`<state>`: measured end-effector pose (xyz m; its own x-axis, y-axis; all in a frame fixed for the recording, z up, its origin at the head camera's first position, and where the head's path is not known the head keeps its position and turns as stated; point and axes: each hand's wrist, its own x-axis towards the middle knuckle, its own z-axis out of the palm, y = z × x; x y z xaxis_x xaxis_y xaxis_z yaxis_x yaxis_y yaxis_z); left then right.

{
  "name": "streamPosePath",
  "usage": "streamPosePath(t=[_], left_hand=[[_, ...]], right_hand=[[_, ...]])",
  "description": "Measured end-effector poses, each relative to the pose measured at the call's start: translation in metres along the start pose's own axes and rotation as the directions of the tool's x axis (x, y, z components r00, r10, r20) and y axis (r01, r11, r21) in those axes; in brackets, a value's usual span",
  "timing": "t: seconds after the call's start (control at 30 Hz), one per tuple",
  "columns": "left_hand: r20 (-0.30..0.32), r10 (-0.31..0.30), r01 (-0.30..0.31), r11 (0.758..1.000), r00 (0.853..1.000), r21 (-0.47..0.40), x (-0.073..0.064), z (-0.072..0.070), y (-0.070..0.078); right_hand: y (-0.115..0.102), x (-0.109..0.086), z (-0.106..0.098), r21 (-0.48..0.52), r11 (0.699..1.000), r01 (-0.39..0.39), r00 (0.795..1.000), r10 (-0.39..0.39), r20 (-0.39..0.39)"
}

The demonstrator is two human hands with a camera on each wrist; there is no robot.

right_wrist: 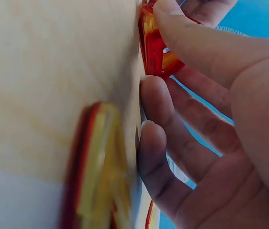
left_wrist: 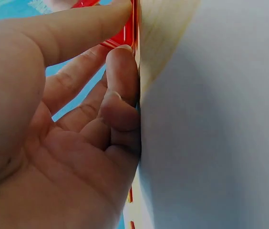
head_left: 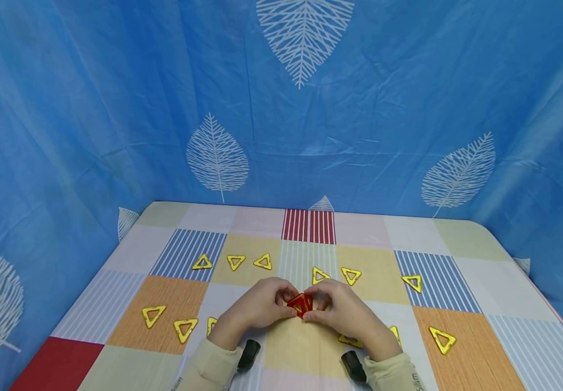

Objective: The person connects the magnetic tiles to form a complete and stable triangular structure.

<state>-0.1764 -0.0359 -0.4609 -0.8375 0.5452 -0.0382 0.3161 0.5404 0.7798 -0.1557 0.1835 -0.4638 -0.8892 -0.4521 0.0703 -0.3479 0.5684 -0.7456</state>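
Observation:
Both hands meet at the middle of the table around a small red pyramid-like shape of triangular tiles [head_left: 304,299]. My left hand [head_left: 263,303] pinches its left side between thumb and fingers. From the right, my right hand [head_left: 339,307] grips the other side the same way. In the right wrist view, the red tile shape [right_wrist: 154,45] stands at the tabletop, with orange tints showing through it. Lower fingers of both hands rest against the table surface. The fingers hide part of the shape. Close to the right wrist lies a yellow triangular tile [head_left: 351,342].
Several yellow triangular tiles lie scattered flat, among them one at the back left [head_left: 202,266] and a right-hand tile [head_left: 448,346]. A patchwork-patterned cloth [head_left: 311,353] covers the table. Blue curtains [head_left: 369,163] with white leaf prints surround its back and sides.

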Motion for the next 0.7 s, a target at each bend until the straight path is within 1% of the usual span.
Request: streamPosePath(t=[0.27, 0.4, 0.47, 0.57, 0.63, 0.7], left_hand=[[-0.001, 0.011, -0.011, 1.000, 1.000, -0.005, 0.000, -0.001, 0.001], [0.012, -0.001, 0.002, 1.000, 1.000, -0.010, -0.001, -0.001, 0.003], [0.024, -0.013, 0.013, 1.000, 1.000, 0.001, -0.002, -0.003, 0.004], [0.048, -0.020, 0.019, 0.999, 0.999, 0.029, -0.007, -0.009, 0.007], [0.061, -0.015, 0.013, 0.999, 0.998, 0.044, -0.011, -0.016, 0.008], [0.069, -0.005, 0.002, 0.999, 0.998, 0.041, -0.017, -0.024, 0.008]], right_hand=[[0.000, -0.001, 0.002, -0.042, 0.999, -0.001, 1.000, 0.001, 0.002], [0.001, -0.001, 0.003, -0.053, 0.999, -0.008, 1.000, 0.008, -0.002], [0.001, -0.001, 0.003, -0.058, 0.998, -0.019, 1.000, 0.019, -0.003], [0.000, -0.001, 0.002, -0.071, 0.997, -0.038, 0.999, 0.038, -0.009], [0.000, -0.001, 0.002, -0.084, 0.995, -0.052, 0.999, 0.050, -0.018], [-0.001, -0.001, 0.001, -0.098, 0.993, -0.065, 0.998, 0.062, -0.024]])
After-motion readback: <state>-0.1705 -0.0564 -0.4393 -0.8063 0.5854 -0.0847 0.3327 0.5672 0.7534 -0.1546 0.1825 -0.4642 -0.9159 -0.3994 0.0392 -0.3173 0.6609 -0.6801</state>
